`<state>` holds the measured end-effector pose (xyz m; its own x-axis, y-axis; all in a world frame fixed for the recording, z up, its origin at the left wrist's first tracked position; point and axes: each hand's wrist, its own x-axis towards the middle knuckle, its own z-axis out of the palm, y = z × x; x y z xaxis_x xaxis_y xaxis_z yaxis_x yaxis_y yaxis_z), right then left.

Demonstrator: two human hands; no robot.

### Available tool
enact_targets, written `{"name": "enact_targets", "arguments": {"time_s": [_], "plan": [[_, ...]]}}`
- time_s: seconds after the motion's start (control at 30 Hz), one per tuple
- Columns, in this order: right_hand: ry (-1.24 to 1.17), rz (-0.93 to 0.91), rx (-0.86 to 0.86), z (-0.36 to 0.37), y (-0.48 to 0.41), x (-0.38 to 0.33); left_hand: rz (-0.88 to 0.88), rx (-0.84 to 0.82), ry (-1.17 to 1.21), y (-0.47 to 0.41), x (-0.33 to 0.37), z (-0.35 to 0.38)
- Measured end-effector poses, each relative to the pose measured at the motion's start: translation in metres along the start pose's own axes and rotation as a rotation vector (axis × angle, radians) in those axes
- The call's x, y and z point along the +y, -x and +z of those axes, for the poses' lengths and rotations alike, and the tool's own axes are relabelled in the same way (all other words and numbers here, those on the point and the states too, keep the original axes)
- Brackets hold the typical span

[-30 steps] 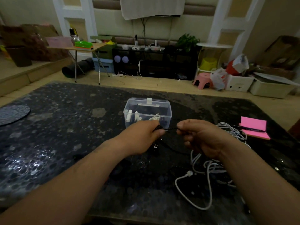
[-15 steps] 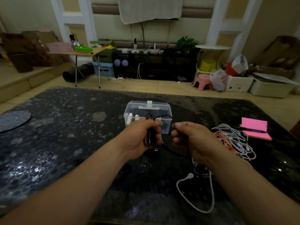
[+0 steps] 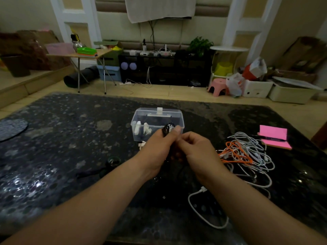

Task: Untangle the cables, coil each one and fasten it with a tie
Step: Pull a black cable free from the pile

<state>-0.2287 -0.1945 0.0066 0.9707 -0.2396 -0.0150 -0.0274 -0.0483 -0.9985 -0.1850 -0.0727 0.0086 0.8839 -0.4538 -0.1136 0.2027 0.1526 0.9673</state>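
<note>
1. the step in hand looks like winding the black cable into a small coil. it is held up off the surface, just on the near side of the clear box.
2. the left hand has its fingers clamped round the bundle with the thumb pressed on top. one tight loop pokes out above the fist.
3. the right hand touches the left. its fingers are curled and pinched together at the coil, apparently on the cable's free run, though the contact itself is hidden.
4. to do it well, the left thumb should pin every turn so none springs loose. each new turn should match the last in size, and the cable should roll between the right fingers so no twist builds up. a short tail should be left for the tie.
5. the black cable looks thin and faintly ribbed, and it is hard to read against the dark surface. some slack seems to hang below the hands.
6. the white and orange tangle lies right of the box, not yet sorted. one white end trails nearer the person.
</note>
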Motion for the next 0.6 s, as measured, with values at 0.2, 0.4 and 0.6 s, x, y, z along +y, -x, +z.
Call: {"name": "enact_targets", "arguments": {"time_s": [0.2,0.4,0.6], "plan": [[0.332,-0.119,-0.091,0.011,0.013,0.005,-0.043,0.299,0.355,-0.010,0.009,-0.010],[0.178,0.008,-0.306,0.014,0.017,0.015,0.012,0.284,0.699,-0.011,0.029,-0.022],[0.257,-0.038,-0.358,0.017,0.011,0.025,-0.089,0.124,0.763,-0.008,0.030,-0.025]]}}
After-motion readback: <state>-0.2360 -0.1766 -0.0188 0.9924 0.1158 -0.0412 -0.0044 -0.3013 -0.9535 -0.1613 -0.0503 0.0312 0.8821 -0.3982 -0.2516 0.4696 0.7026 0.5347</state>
